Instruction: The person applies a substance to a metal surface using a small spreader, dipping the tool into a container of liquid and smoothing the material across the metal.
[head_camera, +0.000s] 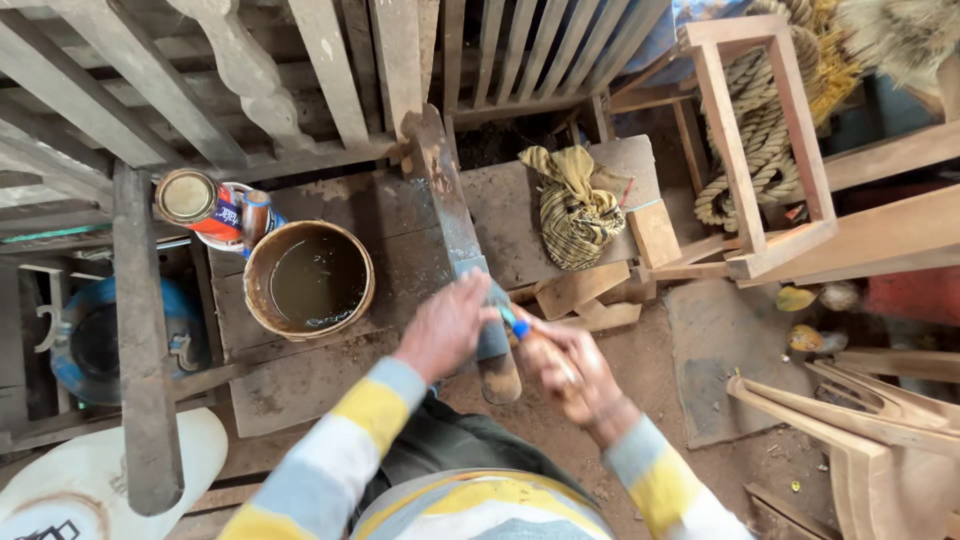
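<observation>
Wooden bench (520, 215), bucket (309, 280), cloth (575, 205), sharpening stone (455, 235)

Grey sharpening stone (455, 215) lies lengthwise on bench; blue-ferruled chisel (515, 325) pressed against it.

At frame centre, both hands meet on a long board (455, 235): left hand (447, 328) left, right hand (568, 368) right. A bucket (262, 300) sits left of it, a folded cloth (575, 205) right.

Bucket (309, 281) of murky water – striped cloth (574, 207), coiled rope (762, 130)
</observation>
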